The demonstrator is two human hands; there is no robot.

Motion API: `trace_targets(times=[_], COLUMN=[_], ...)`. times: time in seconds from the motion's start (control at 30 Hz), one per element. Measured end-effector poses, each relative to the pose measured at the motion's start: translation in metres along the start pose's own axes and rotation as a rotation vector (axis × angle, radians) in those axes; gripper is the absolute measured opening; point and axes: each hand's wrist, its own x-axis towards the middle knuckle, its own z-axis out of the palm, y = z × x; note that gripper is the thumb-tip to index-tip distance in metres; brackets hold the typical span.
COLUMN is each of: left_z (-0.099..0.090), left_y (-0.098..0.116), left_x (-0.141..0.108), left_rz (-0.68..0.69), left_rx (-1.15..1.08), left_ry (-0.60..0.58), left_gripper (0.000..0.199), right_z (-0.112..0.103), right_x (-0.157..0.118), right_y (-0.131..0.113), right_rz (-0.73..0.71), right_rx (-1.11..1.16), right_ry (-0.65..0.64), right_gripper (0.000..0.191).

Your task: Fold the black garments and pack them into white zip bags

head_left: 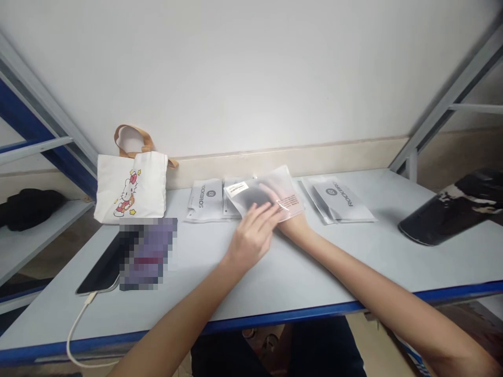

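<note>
A clear frosted pouch (288, 183) with a dark item in it and a white label is raised a little over the middle of the table. My right hand (288, 214) is behind and partly under the pouch, its fingers showing blurred through the plastic, holding it up. My left hand (253, 235) lies against the near face of the pouch with its fingers stretched over it. Behind to the left lie frosted ROCKBROS packets (206, 201). More ROCKBROS packets (343, 201) lie to the right.
A white tote bag (131, 183) with tan handles stands at the back left. Before it lie a phone (104, 267) on a white cable and a pixelated purple item (151, 254). A black bottle (436, 214) lies at the right. The table's blue edge (298, 314) runs in front.
</note>
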Motion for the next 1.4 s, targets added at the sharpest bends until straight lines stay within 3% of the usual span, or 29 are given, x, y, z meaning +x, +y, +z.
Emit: trace_targets(times=[0.1, 0.2, 0.27, 0.47, 0.57, 0.67, 0.8, 0.83, 0.9, 0.97, 1.03, 1.1, 1.17, 1.3, 1.4], left_z=[-0.005, -0.009, -0.010, -0.001, -0.002, -0.012, -0.023, -0.024, -0.023, -0.020, -0.018, -0.017, -0.017, -0.014, -0.011], left_y=[-0.013, -0.022, -0.022, -0.012, -0.014, -0.021, -0.025, -0.024, -0.020, -0.017, -0.015, -0.014, -0.014, -0.012, -0.012], left_x=[-0.002, -0.004, -0.005, -0.006, -0.004, -0.002, 0.001, 0.001, 0.001, 0.001, 0.001, 0.000, -0.001, -0.006, -0.009], left_rz=[-0.291, -0.453, -0.470, -0.342, -0.466, -0.612, -0.650, -0.651, -0.653, -0.644, -0.633, -0.622, -0.598, -0.450, -0.333], left_rx=[-0.031, -0.120, -0.187, -0.320, -0.271, -0.200, -0.169, -0.174, -0.191, -0.213, -0.233, -0.254, -0.278, -0.243, -0.170], left_ry=[0.014, -0.011, -0.044, -0.145, -0.111, -0.084, -0.093, -0.107, -0.136, -0.153, -0.163, -0.176, -0.206, -0.358, -0.497], left_gripper=[0.043, 0.037, 0.036, 0.036, 0.034, 0.031, 0.031, 0.032, 0.032, 0.032, 0.033, 0.032, 0.033, 0.036, 0.039], right_z=[0.004, 0.008, 0.009, 0.011, 0.010, 0.003, -0.018, -0.024, -0.035, -0.042, -0.042, -0.039, -0.034, -0.032, -0.042], right_x=[-0.005, -0.010, -0.011, 0.002, 0.001, -0.015, -0.050, -0.058, -0.071, -0.078, -0.078, -0.073, -0.066, -0.056, -0.058], right_y=[0.000, -0.005, -0.008, 0.009, 0.008, -0.012, -0.028, -0.025, -0.012, 0.006, 0.021, 0.030, 0.035, 0.042, 0.041], right_rz=[-0.017, -0.076, -0.078, -0.047, -0.078, -0.238, -0.647, -0.627, -0.352, -0.034, 0.121, 0.169, 0.228, 0.325, 0.257], right_rx=[-0.025, -0.036, -0.062, -0.167, -0.177, -0.171, -0.225, -0.226, -0.172, -0.048, 0.077, 0.102, 0.032, -0.086, -0.080], right_ry=[-0.022, -0.080, -0.068, 0.021, 0.026, 0.049, 0.189, 0.241, 0.297, 0.190, 0.007, -0.103, -0.104, -0.049, -0.056], right_gripper=[0.053, 0.049, 0.046, 0.040, 0.040, 0.044, 0.043, 0.044, 0.055, 0.068, 0.058, 0.031, 0.017, 0.027, 0.038])
